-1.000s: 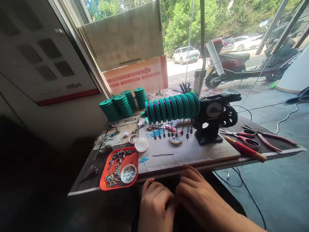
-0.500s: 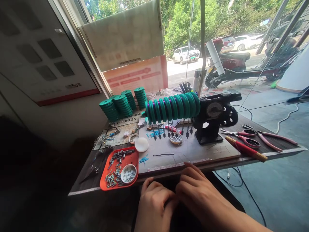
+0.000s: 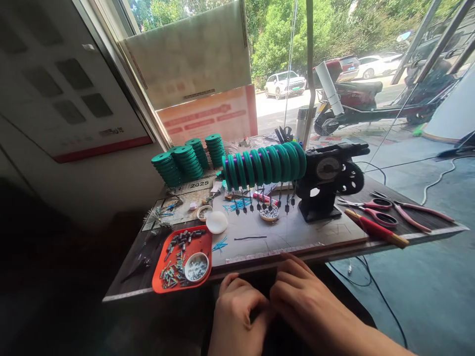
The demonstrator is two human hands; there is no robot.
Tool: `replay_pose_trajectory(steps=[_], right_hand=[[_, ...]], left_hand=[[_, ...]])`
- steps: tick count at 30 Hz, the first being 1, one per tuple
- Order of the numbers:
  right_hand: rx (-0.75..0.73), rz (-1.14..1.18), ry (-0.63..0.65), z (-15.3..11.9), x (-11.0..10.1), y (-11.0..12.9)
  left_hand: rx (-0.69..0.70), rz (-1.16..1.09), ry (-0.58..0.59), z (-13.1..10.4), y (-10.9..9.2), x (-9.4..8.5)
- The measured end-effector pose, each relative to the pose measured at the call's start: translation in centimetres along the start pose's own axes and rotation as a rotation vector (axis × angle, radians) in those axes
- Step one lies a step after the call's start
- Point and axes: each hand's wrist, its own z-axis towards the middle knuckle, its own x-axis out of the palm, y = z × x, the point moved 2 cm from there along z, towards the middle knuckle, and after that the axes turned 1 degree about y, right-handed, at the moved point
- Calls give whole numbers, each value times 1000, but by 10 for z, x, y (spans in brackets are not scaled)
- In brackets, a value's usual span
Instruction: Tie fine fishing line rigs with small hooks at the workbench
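Below the table's front edge, my left hand [image 3: 240,305] is closed, its fingers curled inward. My right hand [image 3: 302,292] is closed beside it, and the fingertips of both meet over my lap. Whatever they pinch, if anything, is hidden behind the knuckles. Nearest on the table is a white board [image 3: 289,242] with a short dark strip [image 3: 250,238] lying on it. Beyond stands a black geared winder [image 3: 322,178] carrying a row of green spools [image 3: 264,166] wound with purple thread. Small dark weights [image 3: 287,208] hang on lines beneath the spools.
At the left, an orange tray [image 3: 157,277] holds small metal parts and a white bowl [image 3: 196,267]. Scissors [image 3: 382,215], pliers [image 3: 415,217] and a red-handled tool [image 3: 374,228] lie at the right. Stacked green spools [image 3: 187,162] stand at the back. A bead dish [image 3: 269,212] sits under the winder.
The view has shifted very slightly. Both hands stay in nearly the same place and pose, and nothing on the table has visibly moved.
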Motion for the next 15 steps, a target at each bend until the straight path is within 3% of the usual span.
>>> replay_pose_trajectory(steps=[9, 15], right_hand=[[1, 29, -30, 2, 1, -1], [92, 138, -88, 2, -4, -3]], left_hand=[[-51, -4, -137, 0, -3, 5], [6, 13, -183, 4, -6, 3]])
